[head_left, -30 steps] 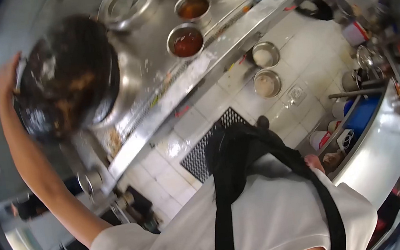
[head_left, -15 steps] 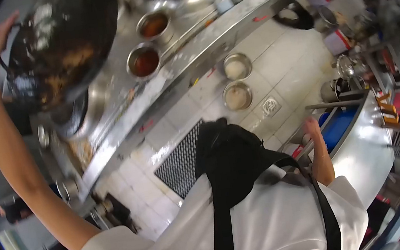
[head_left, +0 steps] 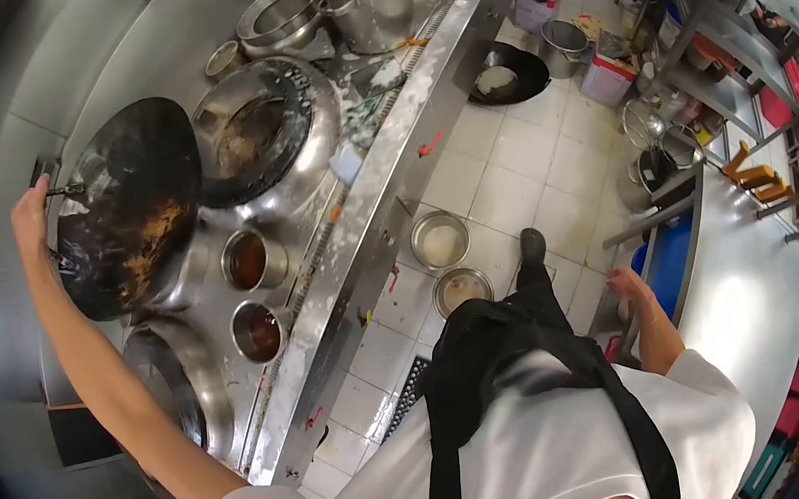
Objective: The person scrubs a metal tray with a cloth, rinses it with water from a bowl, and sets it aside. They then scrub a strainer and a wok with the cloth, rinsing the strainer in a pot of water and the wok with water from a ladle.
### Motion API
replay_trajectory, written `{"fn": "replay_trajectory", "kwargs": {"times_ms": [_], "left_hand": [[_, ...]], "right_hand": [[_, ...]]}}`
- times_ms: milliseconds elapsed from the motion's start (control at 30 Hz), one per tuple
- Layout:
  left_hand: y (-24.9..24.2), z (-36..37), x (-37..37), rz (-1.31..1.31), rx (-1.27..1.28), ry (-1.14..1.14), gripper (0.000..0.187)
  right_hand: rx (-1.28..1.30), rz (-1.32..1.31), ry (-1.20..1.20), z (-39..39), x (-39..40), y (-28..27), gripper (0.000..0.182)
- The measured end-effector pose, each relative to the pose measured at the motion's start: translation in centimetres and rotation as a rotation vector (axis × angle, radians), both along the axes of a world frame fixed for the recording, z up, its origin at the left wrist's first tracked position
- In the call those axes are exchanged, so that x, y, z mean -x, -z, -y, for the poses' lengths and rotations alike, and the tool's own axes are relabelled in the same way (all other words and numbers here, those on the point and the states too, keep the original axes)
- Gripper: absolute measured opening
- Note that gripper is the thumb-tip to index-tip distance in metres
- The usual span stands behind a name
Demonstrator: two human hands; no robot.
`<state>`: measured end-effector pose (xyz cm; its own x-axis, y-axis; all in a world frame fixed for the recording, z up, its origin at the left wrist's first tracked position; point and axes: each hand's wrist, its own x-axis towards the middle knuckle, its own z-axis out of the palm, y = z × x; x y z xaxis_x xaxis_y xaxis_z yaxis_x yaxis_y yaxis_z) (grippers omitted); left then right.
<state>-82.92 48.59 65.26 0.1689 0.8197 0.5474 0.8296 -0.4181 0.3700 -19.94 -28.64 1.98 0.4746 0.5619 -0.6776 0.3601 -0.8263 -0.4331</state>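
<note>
A large black wok (head_left: 133, 204) with brown patches hangs tilted above the steel stove counter at the left. My left hand (head_left: 31, 212) is closed at the wok's far-left edge, around or beside its handle. Below and right of the wok are two metal pots of reddish-brown liquid, one (head_left: 246, 259) above the other (head_left: 258, 331). My right hand (head_left: 629, 284) is at the right, near a steel table with a blue bin (head_left: 672, 264) under it. Its fingers look bent, and what they hold, if anything, is too small to make out.
Wok burners (head_left: 258, 132) and a large steel pot (head_left: 367, 1) line the counter. On the tiled floor stand two bowls of pale contents (head_left: 440, 240), a black wok (head_left: 508, 74), a bucket (head_left: 563, 46) and tins. The steel table (head_left: 751, 274) runs along the right.
The view has shifted along the counter, showing more burners. The wok in my left hand now appears smaller and lower, and a black boot has come into view on the floor.
</note>
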Motion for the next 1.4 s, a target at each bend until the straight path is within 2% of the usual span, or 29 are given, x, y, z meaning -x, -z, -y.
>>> {"fn": "replay_trajectory", "kwargs": {"times_ms": [33,100,133,167,200,233,300,333,367,400,433,500,600,733,767,800,833,867,900,933,1000,1033,1100,1200,1267,1300,1333,1367,1400], "left_hand": [[0.7,0.5,-2.8,-0.059,-0.057,-0.016,0.051],[3.5,4.8,-10.0,-0.122,-0.198,-0.049,0.051],[5.8,6.3,-13.6,-0.075,-0.220,-0.052,0.051],[7.9,7.6,-17.8,-0.134,-0.289,-0.021,0.048],[10.4,8.7,-21.1,-0.095,-0.267,-0.020,0.046],[12.6,9.8,-24.3,-0.023,-0.173,-0.089,0.044],[17.4,9.4,-27.4,0.145,-0.035,-0.040,0.041],[19.3,9.7,-29.0,0.151,-0.099,0.015,0.040],[19.9,10.2,-30.6,0.181,-0.068,-0.014,0.040],[20.7,11.0,-31.8,0.218,-0.037,-0.051,0.041],[21.2,11.8,-32.7,0.226,-0.018,-0.066,0.041],[22.1,13.3,-34.6,0.199,0.005,-0.110,0.042],[25.7,15.4,-35.9,0.265,0.089,-0.166,0.042],[33.0,17.1,-34.7,0.349,0.073,-0.240,0.038],[34.9,17.0,-35.3,0.433,0.162,-0.238,0.036],[36.6,16.5,-36.0,0.369,0.208,-0.249,0.034],[37.9,15.7,-37.0,0.300,0.246,-0.237,0.034],[39.1,14.5,-37.6,0.026,0.160,-0.233,0.035],[40.3,13.2,-38.8,0.016,0.029,-0.185,0.036],[40.8,12.4,-39.5,-0.003,-0.013,-0.175,0.036],[40.0,12.5,-40.9,0.189,0.072,-0.211,0.028],[39.4,12.6,-40.6,0.191,0.074,-0.235,0.027],[39.4,12.5,-37.8,0.292,0.042,-0.277,0.031],[36.5,11.4,-36.0,0.238,-0.029,-0.352,0.035],[32.9,9.7,-37.9,0.253,-0.055,-0.384,0.034],[32.1,8.4,-37.8,0.287,-0.070,-0.414,0.034],[31.5,7.6,-37.6,0.315,-0.073,-0.443,0.034],[30.9,6.9,-37.5,0.309,-0.070,-0.449,0.033],[30.2,5.8,-37.4,0.304,-0.072,-0.450,0.033]], "right_hand": [[0.000,-0.005,-0.007,-1.0,-1.8,0.7,0.017],[0.090,-0.214,0.320,-3.0,-7.3,1.5,0.016],[0.062,-0.100,-0.102,-3.5,-12.4,7.2,0.015],[0.021,0.181,-0.587,-4.0,-17.5,12.4,0.015],[-0.088,0.475,-0.915,-4.5,-22.4,17.3,0.015],[-0.135,0.480,-0.779,-8.7,-24.3,16.3,0.015],[-0.262,0.473,-0.502,-17.9,-27.6,13.0,0.016],[-0.268,0.280,-0.370,-23.1,-29.1,8.1,0.019],[-0.368,0.242,-0.107,-28.1,-28.7,2.7,0.023],[-0.479,0.283,-0.118,-32.9,-29.1,0.0,0.024],[-0.665,0.261,-0.106,-37.4,-28.8,-1.9,0.022],[-0.775,0.121,-0.132,-47.0,-25.4,-8.0,0.018],[-1.050,0.038,-0.380,-58.8,-19.1,-11.6,0.016],[-0.877,-0.084,-0.794,-67.9,-9.8,-14.0,0.018],[-0.958,-0.165,-0.945,-69.0,-7.0,-13.2,0.018],[-1.038,-0.249,-1.091,-70.0,-4.1,-11.8,0.017],[-0.905,-0.232,-1.129,-70.9,-0.7,-10.9,0.019],[-0.785,-0.199,-1.132,-71.8,2.8,-10.2,0.020],[-0.828,0.039,-1.255,-72.6,5.5,-9.0,0.021],[-0.976,0.141,-0.918,-71.9,8.1,-9.0,0.020],[-1.130,0.384,-0.956,-72.0,10.5,-7.3,0.021],[-1.122,0.376,-0.946,-73.1,10.6,-7.4,0.021],[-0.847,0.230,-1.328,-74.3,8.7,-9.0,0.024],[-0.889,0.073,-1.295,-74.0,1.5,-11.5,0.021],[-0.868,-0.011,-1.135,-75.1,-4.2,-20.2,0.021],[-1.081,0.086,-1.003,-76.2,-7.5,-23.6,0.020],[-1.511,0.293,-1.011,-78.3,-11.9,-25.7,0.020],[-1.488,0.154,-0.690,-80.1,-15.5,-29.9,0.021],[-1.093,0.068,-0.549,-82.2,-18.8,-34.6,0.024]]}}
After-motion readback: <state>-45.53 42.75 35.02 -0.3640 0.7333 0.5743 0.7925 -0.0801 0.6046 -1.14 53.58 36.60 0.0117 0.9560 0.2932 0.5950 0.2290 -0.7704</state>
